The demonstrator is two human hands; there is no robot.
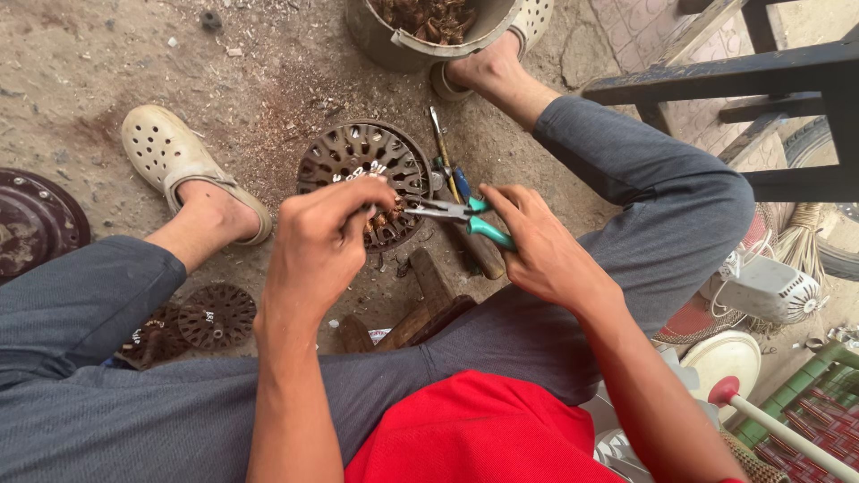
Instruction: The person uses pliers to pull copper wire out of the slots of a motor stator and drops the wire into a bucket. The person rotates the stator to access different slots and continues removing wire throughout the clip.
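My right hand [537, 246] grips green-handled pliers [461, 215] whose jaws point left toward my left hand. My left hand [322, 237] pinches a small bundle of copper wire [386, 217] at its fingertips, right at the plier jaws. Both hands hover above a round, rusty slotted motor stator [358, 156] lying on the dirt ground between my feet. I sit with knees apart, in grey trousers and a red shirt.
A metal bucket [394, 40] of copper scraps stands by my right foot. Screwdrivers [443, 148] and wood blocks [429, 282] lie beside the stator. Smaller round rusty parts [215, 315] rest under my left leg. A dark bench [769, 80] and a white fan part [769, 288] are at right.
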